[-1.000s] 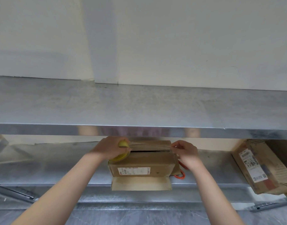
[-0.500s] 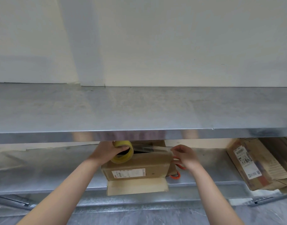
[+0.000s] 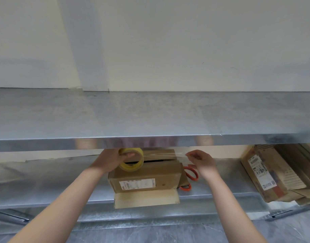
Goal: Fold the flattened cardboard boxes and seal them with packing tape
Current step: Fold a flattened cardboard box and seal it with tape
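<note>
Left hand (image 3: 112, 159) has the yellow tape roll (image 3: 131, 159) gripped, right hand (image 3: 201, 162) pinches the pulled-out strip's free end. The box (image 3: 145, 174) sits between them, top seam open. Taping step, I'd say: next, lower that strip onto the seam and press.

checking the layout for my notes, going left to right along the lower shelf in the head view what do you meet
Left hand → tape roll → stretched tape strip → right hand → pile of flat boxes.
</note>
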Demonstrator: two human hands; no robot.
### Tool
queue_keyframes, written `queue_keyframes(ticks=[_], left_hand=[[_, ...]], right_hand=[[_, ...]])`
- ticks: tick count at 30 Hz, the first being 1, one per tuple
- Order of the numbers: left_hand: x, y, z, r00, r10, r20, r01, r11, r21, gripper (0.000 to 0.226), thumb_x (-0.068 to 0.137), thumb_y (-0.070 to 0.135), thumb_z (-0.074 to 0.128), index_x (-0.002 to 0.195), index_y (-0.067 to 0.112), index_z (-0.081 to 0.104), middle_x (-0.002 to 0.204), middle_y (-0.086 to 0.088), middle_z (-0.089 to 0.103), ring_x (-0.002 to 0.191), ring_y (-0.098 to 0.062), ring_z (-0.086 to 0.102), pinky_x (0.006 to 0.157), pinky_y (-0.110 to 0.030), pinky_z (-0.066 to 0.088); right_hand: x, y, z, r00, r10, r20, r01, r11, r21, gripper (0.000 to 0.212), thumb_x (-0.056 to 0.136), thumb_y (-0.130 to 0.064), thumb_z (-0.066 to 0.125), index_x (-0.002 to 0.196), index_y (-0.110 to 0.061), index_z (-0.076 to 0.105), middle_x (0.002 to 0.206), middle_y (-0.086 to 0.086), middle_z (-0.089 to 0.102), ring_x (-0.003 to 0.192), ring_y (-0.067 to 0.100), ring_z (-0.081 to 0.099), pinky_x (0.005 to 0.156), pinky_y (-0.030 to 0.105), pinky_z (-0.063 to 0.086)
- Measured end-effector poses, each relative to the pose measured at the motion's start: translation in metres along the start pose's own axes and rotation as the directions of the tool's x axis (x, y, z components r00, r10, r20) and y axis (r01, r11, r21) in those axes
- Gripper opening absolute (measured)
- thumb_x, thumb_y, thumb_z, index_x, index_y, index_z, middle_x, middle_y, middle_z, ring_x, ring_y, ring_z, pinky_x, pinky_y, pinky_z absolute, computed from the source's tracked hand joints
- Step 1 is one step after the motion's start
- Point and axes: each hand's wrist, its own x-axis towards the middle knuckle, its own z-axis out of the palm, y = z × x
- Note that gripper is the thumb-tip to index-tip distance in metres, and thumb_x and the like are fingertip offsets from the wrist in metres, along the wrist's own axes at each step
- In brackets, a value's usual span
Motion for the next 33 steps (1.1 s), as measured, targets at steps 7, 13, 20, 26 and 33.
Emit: queue_keyframes(ticks=[7,13,20,26,33], left_hand=[[0.009,0.0,-0.001,0.988,0.039,-0.149,-0.021,0.993,0.115,0.025,0.092,0.022,0.062,0.083,0.041,0.048,0.086,0.019,0.055,0.088,-0.007,0.058,0.087,-0.029,0.046],[0.003,0.006,0.005,0.999,0.042,-0.026,-0.032,0.956,0.291,0.021,0.094,0.041,0.052,0.076,0.033,0.046,0.063,0.019,0.045,0.059,0.003,0.049,0.062,-0.016,0.035],[0.001,-0.003,0.008,0.999,-0.016,0.051,-0.001,0.947,0.322,0.037,0.083,0.052,0.066,0.109,0.029,0.052,0.093,0.011,0.064,0.083,-0.006,0.062,0.08,-0.03,0.052],[-0.004,-0.005,0.014,0.997,-0.081,0.007,0.076,0.956,0.284,0.031,0.081,0.042,0.073,0.101,0.025,0.058,0.093,0.009,0.067,0.084,-0.008,0.062,0.08,-0.031,0.052],[-0.01,0.003,0.019,0.996,-0.083,-0.017,0.084,0.961,0.265,0.039,0.085,0.037,0.07,0.115,0.022,0.05,0.101,0.008,0.051,0.095,-0.012,0.051,0.079,-0.024,0.039]], right_hand=[[0.004,-0.001,0.002,0.999,-0.023,0.033,0.025,0.999,-0.048,0.009,0.093,-0.01,0.062,0.094,-0.011,0.07,0.091,0.003,0.068,0.077,0.009,0.063,0.052,0.009,0.047],[0.007,0.011,-0.002,0.998,0.024,0.061,-0.025,1.0,0.016,0.008,0.091,-0.008,0.065,0.086,-0.011,0.07,0.084,0.006,0.065,0.083,0.022,0.065,0.076,0.039,0.061],[0.015,0.02,0.01,0.999,0.045,0.025,-0.044,0.997,-0.063,0.011,0.091,-0.016,0.065,0.083,-0.022,0.07,0.083,0.0,0.069,0.082,0.02,0.066,0.078,0.039,0.06],[0.013,0.038,0.044,0.991,0.132,-0.007,-0.132,0.987,-0.09,0.018,0.093,-0.027,0.063,0.109,-0.03,0.054,0.098,-0.004,0.062,0.093,0.018,0.063,0.086,0.033,0.054],[-0.009,0.044,0.05,0.988,-0.038,-0.152,0.022,0.994,-0.106,0.017,0.084,-0.028,0.061,0.1,-0.033,0.06,0.107,-0.006,0.064,0.094,0.012,0.063,0.086,0.035,0.053]])
